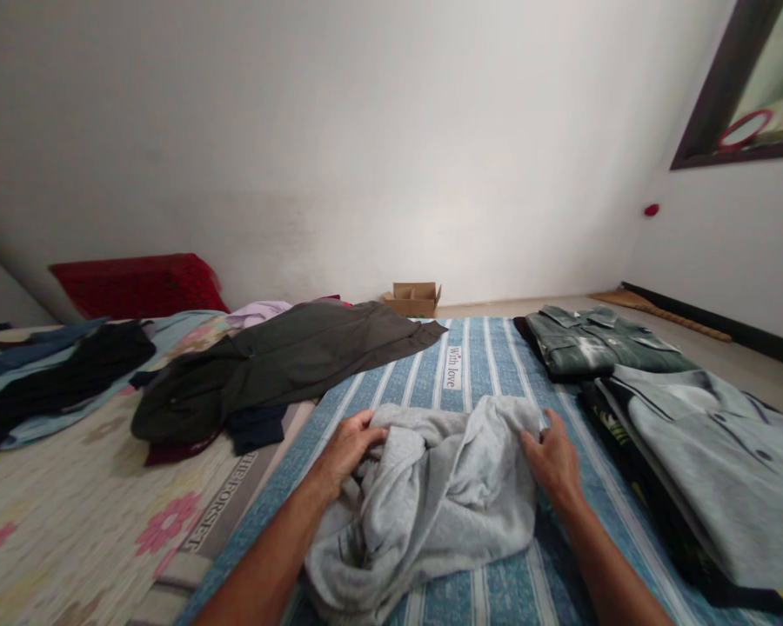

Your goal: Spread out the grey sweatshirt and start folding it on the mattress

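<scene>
While leaning over the bed, gripping a grey sweater [431,504] with both hands. Curling the left hand [349,448] around a bunched edge on the left side, fingers closed on the cloth. Pinching the other side with the right hand [554,461], fingers tucked into the soft folds, thumb resting on top. Keeping hold with both, letting go with neither.

Lying all crumpled and lumpy in the middle of the striped sheet [489,356], right between the two hands, close to the near edge of the bed. Not looking flat or neat yet, with sleeves hidden somewhere in the wrinkles.

Seeming to be part way through the folding. Sitting done on the right: a folded green shirt [593,343] farther back, and nearer, a folded grey shirt [711,469] stacked on top of a black one [632,461]. Looking tidy and square, just beside the right arm.

Waiting on the left, well apart from the neat stacks: a big dark pair of trousers [287,356] spread loosely across the bed, and past it a messy heap of blue and black clothes [58,374] on the flowered sheet [71,513]. Looking like plenty left to fold, counting the sweater in hand too.

Resting far back by the wall: a red pillow [137,285] and a small cardboard box [416,298] on the floor.
</scene>
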Available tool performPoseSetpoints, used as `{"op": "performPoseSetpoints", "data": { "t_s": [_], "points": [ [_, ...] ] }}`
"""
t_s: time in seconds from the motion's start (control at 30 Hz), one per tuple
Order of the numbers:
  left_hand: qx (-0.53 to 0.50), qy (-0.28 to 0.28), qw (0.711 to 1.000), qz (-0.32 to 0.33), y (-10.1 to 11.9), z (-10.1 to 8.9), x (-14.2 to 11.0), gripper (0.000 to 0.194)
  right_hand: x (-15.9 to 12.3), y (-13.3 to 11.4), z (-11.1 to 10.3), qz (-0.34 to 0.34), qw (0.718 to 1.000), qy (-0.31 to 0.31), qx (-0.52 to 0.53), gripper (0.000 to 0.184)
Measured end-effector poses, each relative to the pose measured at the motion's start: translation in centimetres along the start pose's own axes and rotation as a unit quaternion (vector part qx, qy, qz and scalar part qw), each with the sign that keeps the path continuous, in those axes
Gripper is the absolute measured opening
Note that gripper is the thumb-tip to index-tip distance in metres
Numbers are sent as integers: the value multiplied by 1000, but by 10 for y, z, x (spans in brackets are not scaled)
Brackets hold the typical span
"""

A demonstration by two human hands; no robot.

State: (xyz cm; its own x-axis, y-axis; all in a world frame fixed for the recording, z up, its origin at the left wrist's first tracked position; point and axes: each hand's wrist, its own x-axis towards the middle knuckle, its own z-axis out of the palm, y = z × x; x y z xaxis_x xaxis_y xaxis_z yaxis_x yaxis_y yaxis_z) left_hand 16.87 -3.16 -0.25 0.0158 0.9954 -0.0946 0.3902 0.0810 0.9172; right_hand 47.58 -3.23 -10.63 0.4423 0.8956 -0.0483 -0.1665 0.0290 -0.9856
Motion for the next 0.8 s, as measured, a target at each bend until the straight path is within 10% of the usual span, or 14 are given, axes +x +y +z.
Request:
{"op": "performPoseSetpoints", "data": {
  "t_s": [0.13, 0.37, 0.8],
  "points": [
    [21, -38, 999, 4, 1, 3, -4, 18, -18, -23, 5, -135, 963, 75, -222, 52],
    [85, -90, 992, 26, 14, 9, -8, 41, -58, -50, 36, -138, 918, -320, -189, 38],
    [12, -107, 994, -35, 25, 26, 15, 18, -28, -42, 6, -33, 986, -122, 109, 42]
  ]
}}
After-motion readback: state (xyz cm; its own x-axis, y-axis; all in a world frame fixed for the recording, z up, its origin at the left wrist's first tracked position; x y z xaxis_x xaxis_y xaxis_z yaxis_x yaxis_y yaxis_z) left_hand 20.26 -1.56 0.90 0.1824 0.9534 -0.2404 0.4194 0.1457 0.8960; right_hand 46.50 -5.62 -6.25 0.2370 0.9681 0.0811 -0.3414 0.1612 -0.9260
